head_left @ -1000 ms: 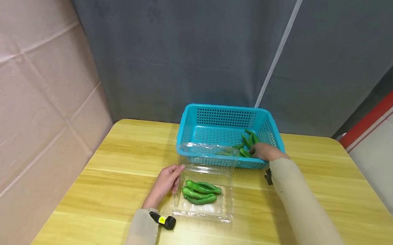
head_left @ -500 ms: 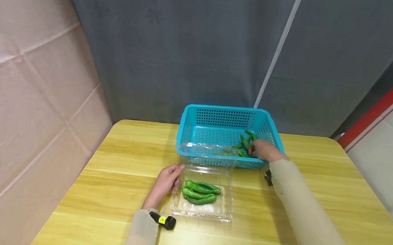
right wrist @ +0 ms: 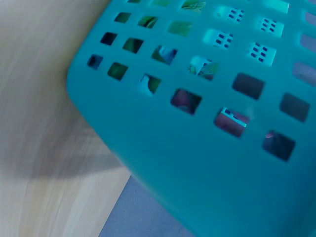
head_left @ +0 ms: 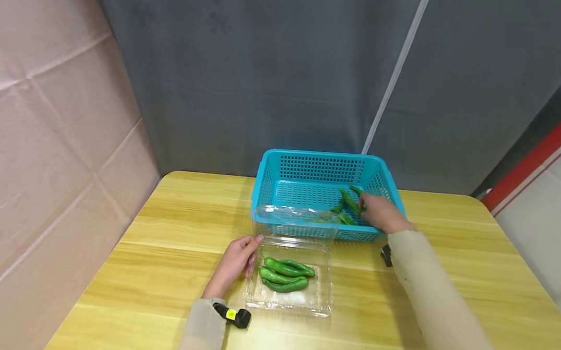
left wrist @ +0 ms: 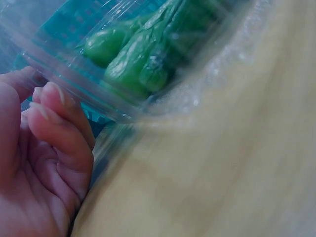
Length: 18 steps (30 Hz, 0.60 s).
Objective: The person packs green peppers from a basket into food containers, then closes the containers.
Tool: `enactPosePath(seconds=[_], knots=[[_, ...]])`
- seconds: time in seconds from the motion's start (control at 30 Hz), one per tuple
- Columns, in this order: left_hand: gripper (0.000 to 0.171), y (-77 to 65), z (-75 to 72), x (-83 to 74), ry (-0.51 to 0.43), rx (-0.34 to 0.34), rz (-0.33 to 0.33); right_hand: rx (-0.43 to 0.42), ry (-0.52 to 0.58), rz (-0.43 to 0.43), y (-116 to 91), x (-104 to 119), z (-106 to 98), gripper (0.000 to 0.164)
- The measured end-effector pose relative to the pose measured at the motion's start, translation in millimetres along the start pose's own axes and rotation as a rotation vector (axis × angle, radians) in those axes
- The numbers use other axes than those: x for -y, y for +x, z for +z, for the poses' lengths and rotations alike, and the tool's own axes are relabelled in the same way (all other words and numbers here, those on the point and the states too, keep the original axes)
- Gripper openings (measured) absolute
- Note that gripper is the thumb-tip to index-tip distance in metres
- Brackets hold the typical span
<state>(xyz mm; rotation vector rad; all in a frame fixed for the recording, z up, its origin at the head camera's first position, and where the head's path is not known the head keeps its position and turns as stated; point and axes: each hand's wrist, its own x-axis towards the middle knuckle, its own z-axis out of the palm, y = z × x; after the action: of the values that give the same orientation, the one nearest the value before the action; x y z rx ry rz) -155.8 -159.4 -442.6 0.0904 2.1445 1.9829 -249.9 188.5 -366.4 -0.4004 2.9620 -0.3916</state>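
- On the left wrist, a black strap (head_left: 220, 309) bears one yellow label (head_left: 231, 314); its dark marking is too small to read.
- One clear plastic box (head_left: 288, 307), thin, shiny and squarish, sits on the desk (head_left: 174, 233); its see-through lid (head_left: 289, 230) is raised and overlaps the front of the basket.
- Four long, glossy green peppers (head_left: 279, 277) lie side by side in the box, smooth and slightly curved.
- One blue plastic basket (head_left: 326, 155), rectangular with small square holes, stands on the desk behind the box.
- At least four thinner green peppers (head_left: 350, 201) lie in the basket's right part; the lid and the right hand blur the exact count.
- The left hand (head_left: 236, 256) pinches the box's left edge near the hinge, its other fingers loosely bent beside it.
- The right hand (head_left: 381, 212) reaches into the basket, fingers bent down at the peppers there; whether they pinch one, I cannot tell.
- Two beige cloth sleeves (head_left: 439, 297); a grey curtain (head_left: 247, 74) hangs behind the desk.
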Motion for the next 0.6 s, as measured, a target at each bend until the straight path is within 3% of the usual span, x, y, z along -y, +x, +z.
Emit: enactPosePath(seconds=[0.17,0.6], knots=[[0.040,-0.3,-0.9,0.3,0.002,-0.005,-0.006,-0.040,-0.029,-0.007,-4,0,-4,0.030],[0.040,0.5,-0.2,-1.0,-0.002,0.000,-0.007,-0.122,-0.031,-0.049,-17,2,-12,0.023]])
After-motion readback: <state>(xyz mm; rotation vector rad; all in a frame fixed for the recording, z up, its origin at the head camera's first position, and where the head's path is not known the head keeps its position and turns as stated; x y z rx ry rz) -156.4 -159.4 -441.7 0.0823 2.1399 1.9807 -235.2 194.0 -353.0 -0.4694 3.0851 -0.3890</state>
